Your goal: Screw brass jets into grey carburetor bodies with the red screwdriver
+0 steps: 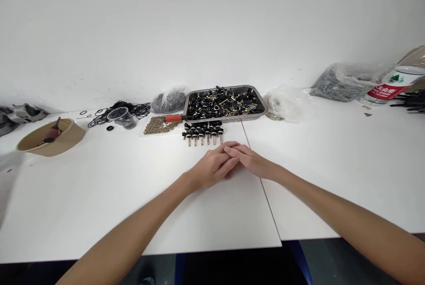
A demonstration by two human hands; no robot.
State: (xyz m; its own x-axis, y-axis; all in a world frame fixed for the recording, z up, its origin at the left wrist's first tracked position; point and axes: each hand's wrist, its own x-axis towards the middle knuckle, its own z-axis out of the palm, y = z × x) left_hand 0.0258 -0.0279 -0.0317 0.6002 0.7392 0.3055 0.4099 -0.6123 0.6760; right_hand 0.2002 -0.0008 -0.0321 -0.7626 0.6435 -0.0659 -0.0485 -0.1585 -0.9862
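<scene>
My left hand (212,166) and my right hand (251,159) rest together on the white table, fingers overlapping and pressed together. No object shows between them, though the undersides of the fingers are hidden. Just beyond my hands stand rows of black-topped parts with metal stems (202,133). A metal tray (229,119) behind them is heaped with black and brass-coloured pieces. Left of the rows, a screwdriver with a red handle (172,118) lies across the edge of a shallow white tray holding small brass-coloured pieces (158,125).
At the left are a tan bowl (69,138) with a red-handled tool, a clear cup (124,119) and black rings (141,110). Plastic bags (288,102) and a red-and-white container (387,90) stand toward the right. A seam crosses the table (166,227).
</scene>
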